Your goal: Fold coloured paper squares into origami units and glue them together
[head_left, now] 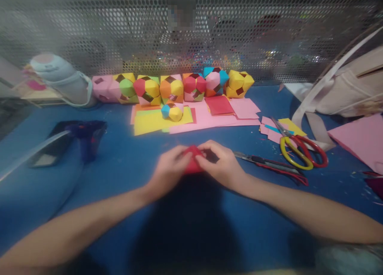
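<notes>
Both hands meet over a small piece of red paper (194, 163) at the middle of the blue table. My left hand (171, 163) grips its left side, the thumb on top. On the opposite side my right hand (222, 161) pinches the paper between thumb and fingers. The paper looks folded, though blur and my fingers hide its exact shape. Just beyond lie yellow sheets (146, 122) and pink sheets (191, 125), with a small multicoloured paper ball (172, 112) on the yellow. A stack of red paper squares (219, 105) rests on the pink sheets.
Several folded paper balls (147, 90) line the perforated metal panel (143, 36). On the right are a box cutter (269, 163), scissors (302, 151), paper scraps (273, 133) and a beige bag (350, 81). A blue glue gun (86, 137), dark phone (49, 147) and grey bottle (62, 81) stand left.
</notes>
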`<state>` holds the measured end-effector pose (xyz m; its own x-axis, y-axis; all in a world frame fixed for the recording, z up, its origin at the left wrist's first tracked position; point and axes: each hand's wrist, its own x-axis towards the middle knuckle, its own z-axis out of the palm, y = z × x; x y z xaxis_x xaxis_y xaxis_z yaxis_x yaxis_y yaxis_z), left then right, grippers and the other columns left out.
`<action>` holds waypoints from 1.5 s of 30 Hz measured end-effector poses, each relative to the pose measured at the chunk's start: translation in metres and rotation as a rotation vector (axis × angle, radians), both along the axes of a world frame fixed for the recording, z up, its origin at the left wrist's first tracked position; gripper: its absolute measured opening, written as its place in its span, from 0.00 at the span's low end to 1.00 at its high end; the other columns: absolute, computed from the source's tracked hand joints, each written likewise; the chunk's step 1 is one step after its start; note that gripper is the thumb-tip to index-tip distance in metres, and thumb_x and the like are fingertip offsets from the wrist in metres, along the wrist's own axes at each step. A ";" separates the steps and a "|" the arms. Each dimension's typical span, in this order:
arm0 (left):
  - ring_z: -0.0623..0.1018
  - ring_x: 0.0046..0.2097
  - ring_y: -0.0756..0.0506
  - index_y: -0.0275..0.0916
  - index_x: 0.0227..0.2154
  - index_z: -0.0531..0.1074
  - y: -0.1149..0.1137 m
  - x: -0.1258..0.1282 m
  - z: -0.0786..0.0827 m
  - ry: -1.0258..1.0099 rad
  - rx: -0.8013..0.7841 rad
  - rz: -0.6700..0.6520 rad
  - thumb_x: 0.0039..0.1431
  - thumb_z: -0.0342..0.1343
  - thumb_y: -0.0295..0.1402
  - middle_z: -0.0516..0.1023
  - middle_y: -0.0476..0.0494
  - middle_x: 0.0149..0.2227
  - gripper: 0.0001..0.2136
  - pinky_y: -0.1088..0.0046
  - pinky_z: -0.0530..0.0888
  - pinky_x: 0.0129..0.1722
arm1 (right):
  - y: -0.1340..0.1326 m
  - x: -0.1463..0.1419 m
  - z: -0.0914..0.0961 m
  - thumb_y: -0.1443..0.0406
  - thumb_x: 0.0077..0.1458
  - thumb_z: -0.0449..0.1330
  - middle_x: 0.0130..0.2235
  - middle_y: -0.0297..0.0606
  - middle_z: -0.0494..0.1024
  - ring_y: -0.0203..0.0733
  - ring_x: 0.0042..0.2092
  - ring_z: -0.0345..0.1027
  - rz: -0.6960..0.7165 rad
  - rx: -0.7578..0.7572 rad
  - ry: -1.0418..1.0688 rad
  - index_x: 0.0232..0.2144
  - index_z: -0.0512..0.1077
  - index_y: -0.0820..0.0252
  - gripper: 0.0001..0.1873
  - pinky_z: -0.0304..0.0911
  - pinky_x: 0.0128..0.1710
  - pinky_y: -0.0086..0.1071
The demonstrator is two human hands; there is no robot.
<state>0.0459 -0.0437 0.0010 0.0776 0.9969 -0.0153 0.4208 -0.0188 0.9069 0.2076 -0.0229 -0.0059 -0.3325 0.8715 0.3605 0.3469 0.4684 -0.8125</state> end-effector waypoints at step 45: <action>0.74 0.40 0.48 0.38 0.35 0.74 0.008 -0.011 0.002 -0.018 0.016 -0.213 0.54 0.47 0.28 0.77 0.46 0.38 0.11 0.73 0.69 0.43 | 0.010 0.006 -0.009 0.73 0.55 0.53 0.33 0.37 0.72 0.36 0.36 0.67 0.153 0.274 -0.031 0.36 0.68 0.57 0.08 0.65 0.36 0.32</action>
<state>0.0346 -0.0353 0.0028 0.2867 0.9580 0.0039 0.3900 -0.1204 0.9129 0.2141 -0.0126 -0.0148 -0.4671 0.6824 0.5623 0.2782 0.7170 -0.6391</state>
